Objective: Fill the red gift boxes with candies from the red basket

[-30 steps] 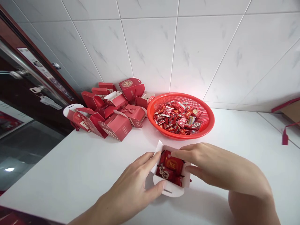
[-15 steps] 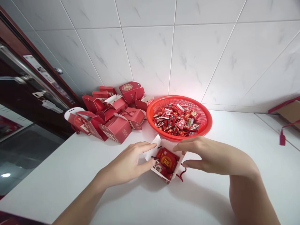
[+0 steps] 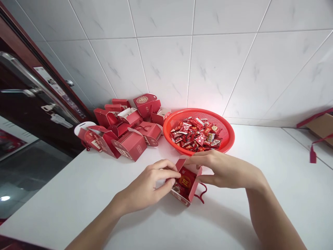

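Note:
In front of me on the white table stands a small red gift box [image 3: 180,197], its top open. Wrapped candies [image 3: 185,181] in red wrappers with gold characters lie inside it. My left hand [image 3: 154,178] has its thumb and fingers bent at the box's left flap, closed on it. From the right, my right hand [image 3: 218,170] reaches over the box, thumb and fingers on the right and far flaps. A red cord [image 3: 201,196] loops out at the box's right side. The fingers partly cover the flaps.
A red plastic basket [image 3: 230,132] heaped with wrapped candies stands behind the box. Several red gift boxes [image 3: 135,146] cluster at the back left. A brown carton [image 3: 322,123] and a red tassel [image 3: 313,155] are at the right. White wall tiles [image 3: 161,69] rise behind.
Both hands have come closer together over the box. Its side flaps, spread outward before, now stand folded inward with their red faces showing. The view has shifted slightly.

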The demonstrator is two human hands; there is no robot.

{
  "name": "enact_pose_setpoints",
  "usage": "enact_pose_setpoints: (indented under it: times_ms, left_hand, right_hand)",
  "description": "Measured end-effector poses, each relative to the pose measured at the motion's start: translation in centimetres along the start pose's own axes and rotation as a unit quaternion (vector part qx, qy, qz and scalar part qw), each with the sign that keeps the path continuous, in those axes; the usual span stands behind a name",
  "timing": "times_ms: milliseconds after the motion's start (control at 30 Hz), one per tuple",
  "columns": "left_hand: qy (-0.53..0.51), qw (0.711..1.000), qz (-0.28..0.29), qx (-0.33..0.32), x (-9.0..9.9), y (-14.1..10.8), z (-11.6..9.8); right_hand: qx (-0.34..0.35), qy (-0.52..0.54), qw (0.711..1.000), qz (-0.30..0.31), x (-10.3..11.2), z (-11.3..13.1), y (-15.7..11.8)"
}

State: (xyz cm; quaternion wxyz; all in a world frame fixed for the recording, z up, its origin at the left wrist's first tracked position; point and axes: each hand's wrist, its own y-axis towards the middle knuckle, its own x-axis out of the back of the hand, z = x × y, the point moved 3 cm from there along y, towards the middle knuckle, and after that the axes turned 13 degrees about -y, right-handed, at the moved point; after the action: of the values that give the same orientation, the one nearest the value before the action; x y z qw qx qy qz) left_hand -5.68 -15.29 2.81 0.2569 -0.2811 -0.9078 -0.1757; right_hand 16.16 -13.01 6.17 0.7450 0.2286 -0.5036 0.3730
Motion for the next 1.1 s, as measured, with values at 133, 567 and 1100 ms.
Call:
enact_pose_setpoints:
  times_ms: [133,567,1100]
  left_hand:
    - [-0.006,0.997,0.072,0.005,-0.6,0.0,-0.8]
    - [-0.032,0.996,0.081,0.007,-1.1,-0.1,0.4]
    - [-0.053,0.991,-0.119,-0.017,-2.9,-0.4,3.6]
  right_hand:
    - [-0.025,-0.024,0.999,-0.003,-0.3,-0.4,0.1]
    - [-0.16,-0.265,0.951,-0.004,-2.8,1.8,2.3]
    - [-0.173,-0.22,0.96,0.004,-2.5,0.8,1.1]
